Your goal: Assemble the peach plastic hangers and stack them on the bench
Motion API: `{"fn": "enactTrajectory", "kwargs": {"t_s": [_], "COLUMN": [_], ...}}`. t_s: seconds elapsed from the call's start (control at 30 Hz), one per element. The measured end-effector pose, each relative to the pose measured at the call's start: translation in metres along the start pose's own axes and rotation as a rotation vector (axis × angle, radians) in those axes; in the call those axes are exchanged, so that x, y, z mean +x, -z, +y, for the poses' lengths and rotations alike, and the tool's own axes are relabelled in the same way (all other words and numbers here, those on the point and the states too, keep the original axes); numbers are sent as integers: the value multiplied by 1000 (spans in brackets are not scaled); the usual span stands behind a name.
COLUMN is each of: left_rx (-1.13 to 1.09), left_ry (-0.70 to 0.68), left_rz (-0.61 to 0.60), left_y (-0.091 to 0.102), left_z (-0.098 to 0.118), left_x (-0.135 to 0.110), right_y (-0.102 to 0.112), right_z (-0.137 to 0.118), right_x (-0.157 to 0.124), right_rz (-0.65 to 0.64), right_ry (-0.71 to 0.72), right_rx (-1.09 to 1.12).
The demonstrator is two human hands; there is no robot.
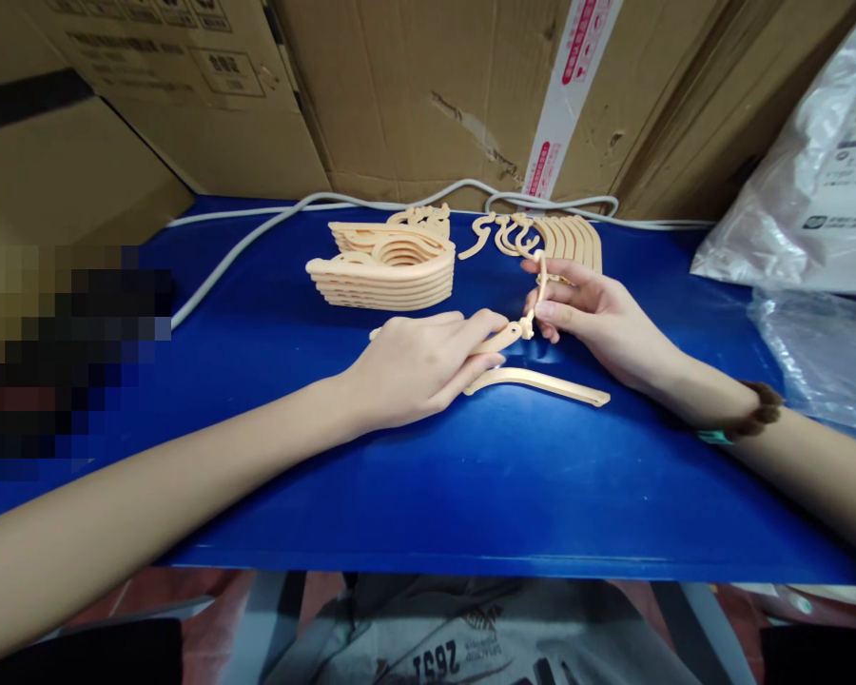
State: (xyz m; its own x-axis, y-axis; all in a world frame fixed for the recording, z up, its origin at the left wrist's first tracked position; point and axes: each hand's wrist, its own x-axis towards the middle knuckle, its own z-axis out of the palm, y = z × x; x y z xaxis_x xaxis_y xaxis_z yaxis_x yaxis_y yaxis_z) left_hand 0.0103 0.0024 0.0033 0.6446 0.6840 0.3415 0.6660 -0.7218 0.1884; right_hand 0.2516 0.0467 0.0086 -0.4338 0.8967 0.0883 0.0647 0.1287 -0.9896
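Note:
Over the middle of the blue table, my left hand (428, 366) is closed on a cream plastic hanger arm (499, 340), much of it hidden under the palm. A small curved hanger hook (542, 285) is pinched between the thumb and fingers of my right hand (585, 304). The hook's lower end meets the tip of the held arm; whether the two are joined I cannot tell. Just in front of my left fingertips lies a second hanger arm (542, 381), flat on the table and pointing right.
Behind my left hand is a stack of cream hanger pieces (381, 276). Loose hooks (514, 233) and a row of curved arms (574, 238) lie behind my right hand. A white cable (314, 202) runs along cardboard boxes (428, 95). Clear plastic bags (799, 190) rest at right.

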Motion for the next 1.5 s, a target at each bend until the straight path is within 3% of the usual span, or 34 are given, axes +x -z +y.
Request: {"fn": "enactTrajectory", "kwargs": {"t_s": [0.5,0.77,1.5], "left_rx": [110,260,399], "left_ry": [-88,-277,-301], "left_rz": [42,263,326], "left_y": [-3,-4,-7], "left_z": [-2,-1,-2], "left_x": [-2,-1,-1], "right_y": [0,1,2], "right_z": [0,-2,1], "right_x": [0,-1,-1], "right_rz": [-37,-124,-88], "right_ry": [2,-3,6], "right_rx": [-4,-14,-53]}}
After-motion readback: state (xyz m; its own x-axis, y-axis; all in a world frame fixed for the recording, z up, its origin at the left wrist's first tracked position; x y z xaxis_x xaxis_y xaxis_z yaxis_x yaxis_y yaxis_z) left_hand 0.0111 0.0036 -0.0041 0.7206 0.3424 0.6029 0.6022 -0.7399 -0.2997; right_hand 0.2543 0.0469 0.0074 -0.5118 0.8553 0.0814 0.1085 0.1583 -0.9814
